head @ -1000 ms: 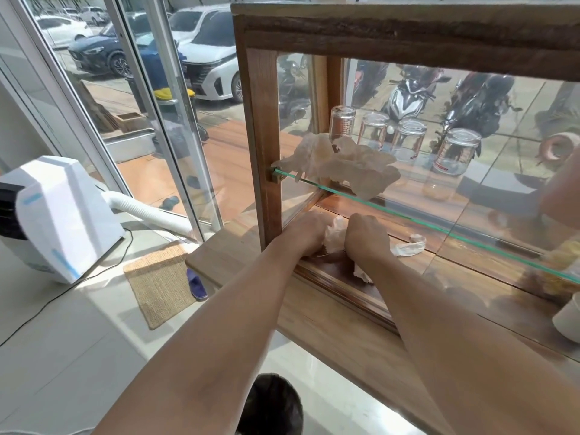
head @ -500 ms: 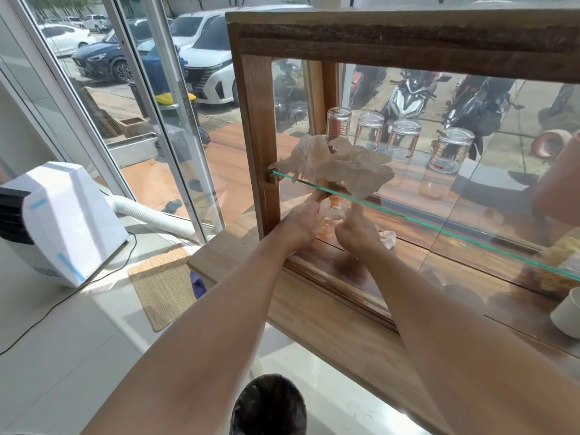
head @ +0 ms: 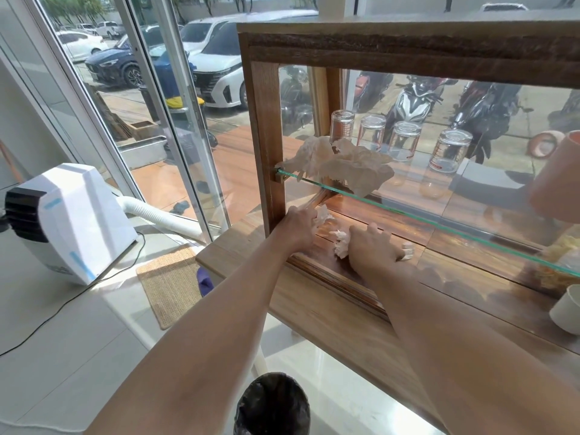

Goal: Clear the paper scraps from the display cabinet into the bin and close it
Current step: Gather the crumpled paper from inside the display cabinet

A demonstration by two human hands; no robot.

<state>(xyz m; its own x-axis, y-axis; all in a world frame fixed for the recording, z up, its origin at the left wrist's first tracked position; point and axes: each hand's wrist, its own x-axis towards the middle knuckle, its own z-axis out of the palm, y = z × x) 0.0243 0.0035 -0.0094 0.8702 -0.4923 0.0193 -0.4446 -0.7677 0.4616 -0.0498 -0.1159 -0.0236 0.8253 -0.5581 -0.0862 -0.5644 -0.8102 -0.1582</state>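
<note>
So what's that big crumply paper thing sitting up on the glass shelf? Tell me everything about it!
The big crumpled paper is pale cream, thin and wrinkly, bunched into a loose heap with ragged edges. It lies on the glass shelf at its left end, next to the cabinet's wooden post. One flap droops over the shelf's front edge. Upside-down glass jars show behind it; whether they touch it, I cannot tell. Neither hand touches it; both are lower down, on the wooden floor of the cabinet.
</note>
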